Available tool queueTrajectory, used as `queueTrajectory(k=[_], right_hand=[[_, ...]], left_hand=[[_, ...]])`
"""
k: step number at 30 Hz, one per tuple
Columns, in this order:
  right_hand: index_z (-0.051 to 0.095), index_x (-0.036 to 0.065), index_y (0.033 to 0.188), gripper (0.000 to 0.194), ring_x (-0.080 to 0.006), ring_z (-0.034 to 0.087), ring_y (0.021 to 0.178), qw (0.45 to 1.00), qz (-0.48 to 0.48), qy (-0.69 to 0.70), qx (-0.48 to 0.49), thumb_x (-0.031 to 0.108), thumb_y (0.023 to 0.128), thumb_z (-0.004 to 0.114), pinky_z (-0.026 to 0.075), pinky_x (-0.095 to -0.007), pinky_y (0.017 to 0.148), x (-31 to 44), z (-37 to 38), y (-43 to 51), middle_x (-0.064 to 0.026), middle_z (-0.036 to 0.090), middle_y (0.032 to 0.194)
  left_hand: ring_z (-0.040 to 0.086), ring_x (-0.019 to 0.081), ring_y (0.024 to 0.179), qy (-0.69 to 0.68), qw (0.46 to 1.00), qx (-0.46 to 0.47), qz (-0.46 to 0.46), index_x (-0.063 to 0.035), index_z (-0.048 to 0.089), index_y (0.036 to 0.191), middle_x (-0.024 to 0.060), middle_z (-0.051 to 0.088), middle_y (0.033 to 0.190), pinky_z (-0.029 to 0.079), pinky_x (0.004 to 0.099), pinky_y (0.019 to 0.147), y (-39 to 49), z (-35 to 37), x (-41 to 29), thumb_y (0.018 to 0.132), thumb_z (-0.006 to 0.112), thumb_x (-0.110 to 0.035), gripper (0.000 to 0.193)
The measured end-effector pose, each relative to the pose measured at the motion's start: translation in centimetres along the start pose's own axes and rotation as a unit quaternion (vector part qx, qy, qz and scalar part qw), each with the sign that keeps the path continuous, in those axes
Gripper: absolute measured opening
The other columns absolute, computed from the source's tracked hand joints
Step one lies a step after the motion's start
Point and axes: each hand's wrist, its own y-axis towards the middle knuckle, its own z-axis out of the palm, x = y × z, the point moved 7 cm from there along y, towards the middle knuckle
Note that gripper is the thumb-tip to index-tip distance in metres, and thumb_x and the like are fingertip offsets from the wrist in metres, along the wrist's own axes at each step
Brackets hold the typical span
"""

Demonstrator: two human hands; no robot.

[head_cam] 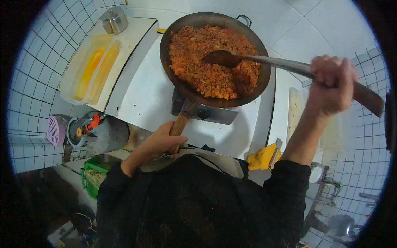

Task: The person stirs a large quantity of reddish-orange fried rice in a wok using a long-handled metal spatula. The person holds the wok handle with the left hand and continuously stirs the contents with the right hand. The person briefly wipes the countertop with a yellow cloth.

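Observation:
A large dark wok [169,74] sits over a gas stove [214,115] and holds a reddish-orange, crumbly cooked mixture [198,43]. My left hand [159,138] grips the wok's wooden handle [180,124] near its end. In my right hand [335,82], raised at the right, is a long-handled ladle [279,62] with a dark bowl. Its bowl rests in or on the mixture, near the middle of the wok. The handle's wooden end sticks out beyond my fist.
Left on the counter stand a plastic container [83,74] with orange-yellow residue and a metal pot [114,21]. Below them is a gas cylinder [108,135] beside a green basket [91,176]. A yellow cloth [262,157] hangs at the right, near a clear container [333,136].

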Motion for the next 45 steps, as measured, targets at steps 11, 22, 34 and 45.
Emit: queueTrajectory(k=[11, 22, 34, 45], right_hand=[[0.050, -0.001, 0.064, 0.016, -0.0176, 0.054, 0.044, 0.885, -0.188, -0.244, -0.350, 0.001, 0.077, 0.060, 0.055, -0.0386, 0.052, 4.2, -5.9, 1.2, -0.0126, 0.055, 0.056], [0.039, -0.003, 0.074, 0.020, -0.0152, 0.047, 0.044, 0.833, -0.049, -0.208, -0.510, 0.003, 0.075, 0.058, 0.051, -0.0333, 0.039, -12.6, -17.2, -1.8, -0.0102, 0.049, 0.061], [0.052, 0.002, 0.066, 0.014, -0.0159, 0.045, 0.044, 0.958, 0.082, -0.060, -0.269, 0.001, 0.073, 0.064, 0.038, -0.0311, 0.047, -14.7, -0.3, 5.4, -0.0061, 0.048, 0.052], [0.049, 0.005, 0.058, 0.020, -0.0119, 0.039, 0.039, 0.982, -0.071, -0.102, -0.144, 0.002, 0.073, 0.063, 0.031, -0.0249, 0.040, -2.4, 7.9, 8.1, -0.0025, 0.044, 0.048]], left_hand=[[0.053, 0.0168, 0.051, -0.126, 0.987, 0.096, -0.019, 0.0019, 0.038, 0.107, 0.0076, 0.050, 0.071, 0.045, 0.0313, 0.043, 1.3, 0.1, 1.3, 0.072, 0.058, -0.006, 0.041], [0.053, 0.0156, 0.053, -0.026, 0.998, 0.054, -0.010, 0.0008, 0.040, 0.102, 0.0065, 0.050, 0.070, 0.043, 0.0288, 0.045, 1.2, -0.2, 0.5, 0.071, 0.059, -0.008, 0.037], [0.052, 0.0165, 0.052, -0.052, 0.997, 0.053, -0.022, 0.0021, 0.038, 0.101, 0.0073, 0.049, 0.065, 0.041, 0.0263, 0.044, 0.9, -0.1, 0.3, 0.067, 0.058, -0.007, 0.040], [0.052, 0.0187, 0.046, -0.167, 0.979, 0.120, 0.005, 0.0003, 0.036, 0.102, 0.0098, 0.047, 0.070, 0.044, 0.0341, 0.037, 2.1, -0.1, 2.6, 0.070, 0.059, -0.005, 0.040]])
